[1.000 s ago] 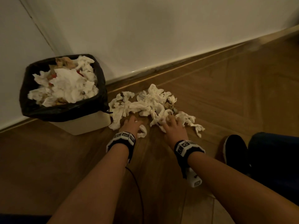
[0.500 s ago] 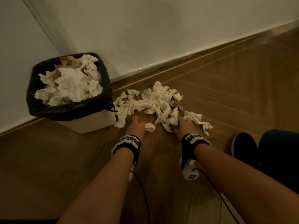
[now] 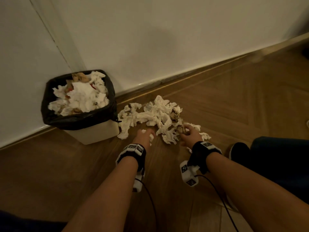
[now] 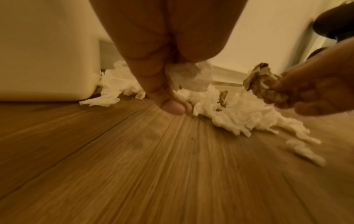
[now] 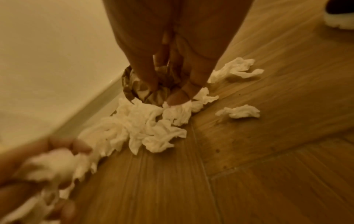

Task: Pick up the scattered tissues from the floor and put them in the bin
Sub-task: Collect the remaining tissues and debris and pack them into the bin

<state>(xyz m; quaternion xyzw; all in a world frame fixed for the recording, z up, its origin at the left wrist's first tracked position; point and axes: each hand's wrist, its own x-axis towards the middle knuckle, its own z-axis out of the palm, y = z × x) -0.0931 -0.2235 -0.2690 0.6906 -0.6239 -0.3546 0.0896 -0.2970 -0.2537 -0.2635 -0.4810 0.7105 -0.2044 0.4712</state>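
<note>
While the left hand [image 3: 144,137] curls round a white tissue wad [image 4: 188,75], the right hand [image 3: 190,133] pinches a brown crumpled paper [image 4: 262,82]. Between and beyond both hands, scattered tissues [image 3: 155,117] lie on the floor [image 3: 234,101]; the bin [image 3: 93,133], heaped full, stands left of the left hand.

The bin [image 3: 93,133] stands in the wall corner at left, tissues [image 3: 155,114] heaped on the floor [image 3: 242,106] just right of it, both hands at their near edge.
</note>
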